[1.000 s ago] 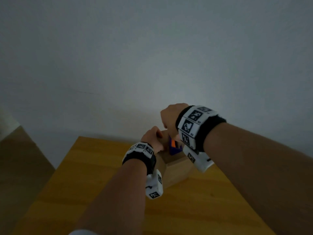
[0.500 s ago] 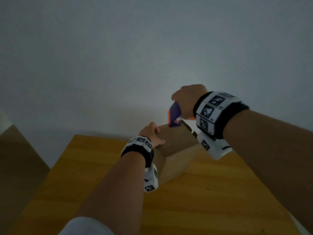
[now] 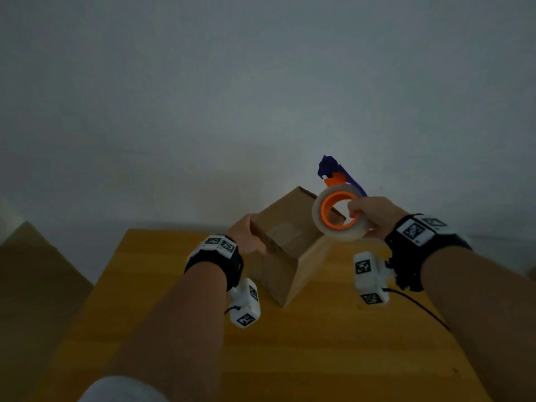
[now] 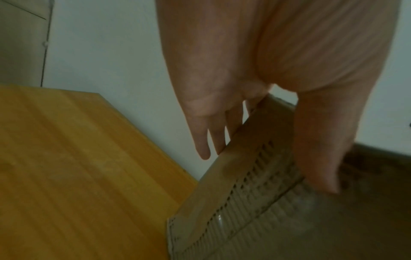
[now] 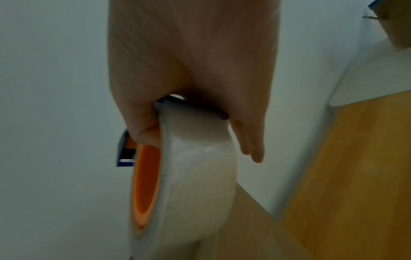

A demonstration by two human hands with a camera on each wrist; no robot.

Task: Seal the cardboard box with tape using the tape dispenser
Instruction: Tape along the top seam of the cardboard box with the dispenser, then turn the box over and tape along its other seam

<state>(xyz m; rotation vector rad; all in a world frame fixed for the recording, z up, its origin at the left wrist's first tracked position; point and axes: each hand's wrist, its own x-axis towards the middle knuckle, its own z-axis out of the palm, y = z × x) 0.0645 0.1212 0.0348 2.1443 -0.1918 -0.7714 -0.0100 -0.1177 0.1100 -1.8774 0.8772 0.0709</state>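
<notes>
The cardboard box (image 3: 285, 242) stands on the wooden counter (image 3: 333, 343), turned corner-on to the person and near the far edge by the wall; its top looks shut, and the left wrist view shows fluted edges and a glossy strip that may be tape, though the picture is too dim to be sure. It reads as light and fairly stiff, likely to slide on the smooth wood unless held, and its walls would dent under a hard squeeze; the corners and top edges are the firmest places to take hold. The left hand (image 3: 249, 237) grips it there, fingers down one side and thumb over the top edge. The tape dispenser (image 3: 338, 198) is held clear above the box's right side, not touching it; its blue frame and orange hub carry a full clear roll (image 5: 195, 184), probably the heavier and slicker of the two things. The right hand (image 3: 374, 217) clasps it, thumb hooked inside the hub and fingers behind the roll; a grip on the frame would likely steer better.
</notes>
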